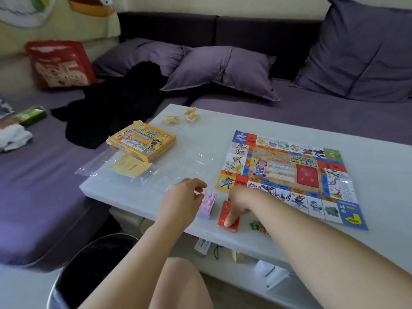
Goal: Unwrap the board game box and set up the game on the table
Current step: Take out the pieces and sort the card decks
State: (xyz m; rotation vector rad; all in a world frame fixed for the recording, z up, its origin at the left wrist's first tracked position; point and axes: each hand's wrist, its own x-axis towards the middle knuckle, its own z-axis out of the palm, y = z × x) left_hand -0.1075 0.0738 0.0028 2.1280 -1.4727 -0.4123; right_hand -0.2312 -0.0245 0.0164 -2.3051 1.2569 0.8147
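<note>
Head cam view, only one angle here. The game board (287, 172) is a thin paper sheet, unfolded and lying flat on the right half of the white table (379, 175). It's got a ring of little creature squares round the edge, a cartoon kid in the middle and a red rectangle printed right of centre. Its long axis runs from the far left toward the near right, with the blue corner carrying a yellow arrow nearest the table's front edge; the print reads upside down from here.

The yellow game box (142, 141) sits on the far left of the table, lid on, partly on top of the clear plastic wrap (178, 166) that's spread flat. A yellow paper slip (129, 166) lies on the wrap just in front of the box.

Left hand (180, 201) has its fingers pinched on the pink stack of play money (206, 204), which sits near the front edge, long side pointing away from the person. Right hand (239, 204) is curled over the red card deck (228, 216) right beside it, thumb pressing on the top card with the question mark, fingers closed round the far end I think, the hand hides that bit.

Two crumpled paper scraps (180, 117) are at the far edge. Some small green and orange pieces (258, 227) peek out under the right forearm, too hidden to name. Purple sofa (334, 112) with cushions is behind.
</note>
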